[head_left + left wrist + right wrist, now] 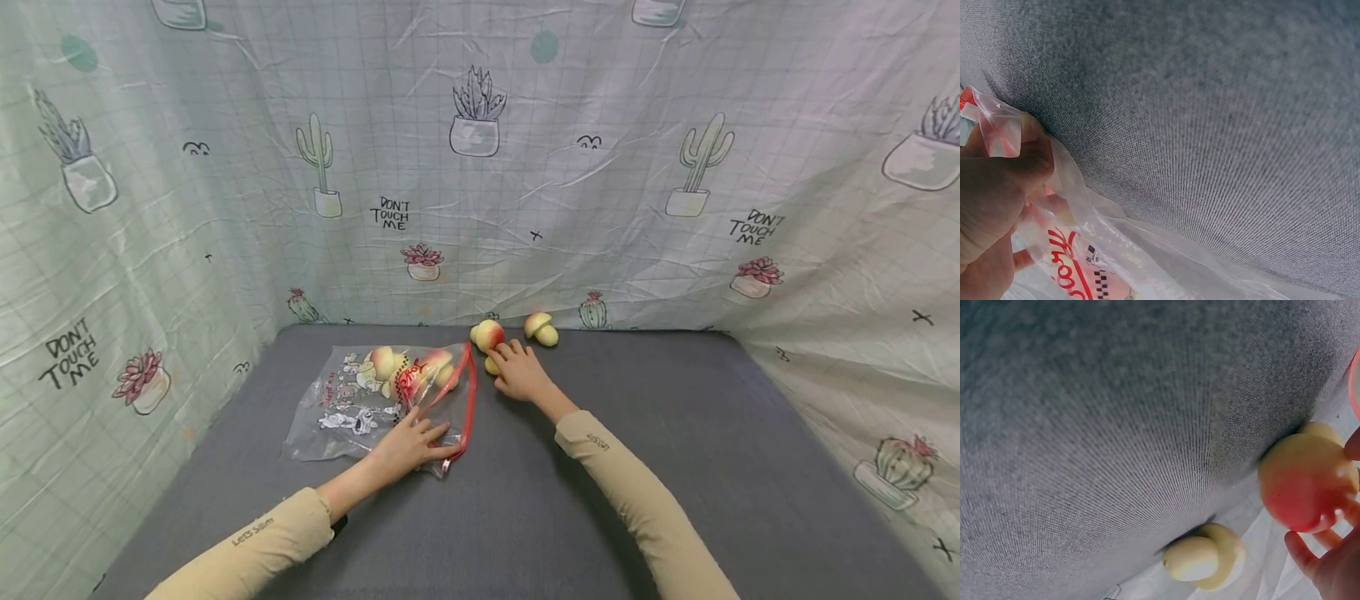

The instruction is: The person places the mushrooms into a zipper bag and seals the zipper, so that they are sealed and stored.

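A clear zip bag [311, 425] with red trim and printed figures lies on the table, several red-and-yellow toy mushrooms [384, 362] showing through it. My left hand [408, 446] pinches the bag's plastic close to its red-edged mouth; the thumb shows against the film in the left wrist view. Right of the bag, my right hand [521, 375] has thumb and fingers around a toy mushroom [1307, 484] with a red cap, mostly covered from above. Just beyond those fingers sits another mushroom [489, 335]. A further mushroom [541, 328] lies to the right, tipped on its side.
The dark grey table [675, 467] reaches back to a hanging cloth [570, 208] printed with potted cacti. That cloth also closes in the left and right sides. Both forearms in beige sleeves [637, 500] extend over the near part of the table.
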Tool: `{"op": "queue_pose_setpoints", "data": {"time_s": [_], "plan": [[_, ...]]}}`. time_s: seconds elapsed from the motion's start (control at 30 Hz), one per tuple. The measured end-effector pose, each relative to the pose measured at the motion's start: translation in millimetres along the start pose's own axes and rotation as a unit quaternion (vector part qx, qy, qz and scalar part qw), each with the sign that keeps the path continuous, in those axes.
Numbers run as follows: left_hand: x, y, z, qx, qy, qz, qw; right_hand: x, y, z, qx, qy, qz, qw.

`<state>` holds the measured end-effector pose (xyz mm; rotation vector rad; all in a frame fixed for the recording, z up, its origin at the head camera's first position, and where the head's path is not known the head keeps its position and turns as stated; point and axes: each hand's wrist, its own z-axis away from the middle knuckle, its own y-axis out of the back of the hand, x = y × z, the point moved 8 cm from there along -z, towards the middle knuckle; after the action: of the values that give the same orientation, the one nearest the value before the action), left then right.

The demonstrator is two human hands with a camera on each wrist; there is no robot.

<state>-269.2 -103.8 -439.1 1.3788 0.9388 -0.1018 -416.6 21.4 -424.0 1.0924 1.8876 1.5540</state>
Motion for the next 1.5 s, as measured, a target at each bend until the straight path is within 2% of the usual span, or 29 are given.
{"op": "queue_pose_setpoints", "data": {"time_s": [0.27,0.5,0.87,1.2,1.5], "plan": [[-0.5,3.9,0.1,0.002,0.001,-0.006,1.0000,0.3,-8.7,2.6,-0.021,0.011,0.047,0.999],[-0.5,3.1,1.0,-0.001,0.003,-0.009,1.0000,-1.4,-6.5,7.5,0.007,0.028,0.061,0.998],[0.0,5.5,0.7,0.006,0.001,-0.003,1.0000,-0.9,-7.6,9.1,0.036,0.036,0.051,0.997],[1.9,-0.7,1.1,-0.001,-0.001,-0.014,0.9999,-0.9,-4.9,11.8,0.039,0.038,0.056,0.997],[1.7,-1.9,1.3,-0.009,-0.001,-0.009,0.9999,2.7,0.1,14.6,0.041,0.029,0.024,0.998]]}}
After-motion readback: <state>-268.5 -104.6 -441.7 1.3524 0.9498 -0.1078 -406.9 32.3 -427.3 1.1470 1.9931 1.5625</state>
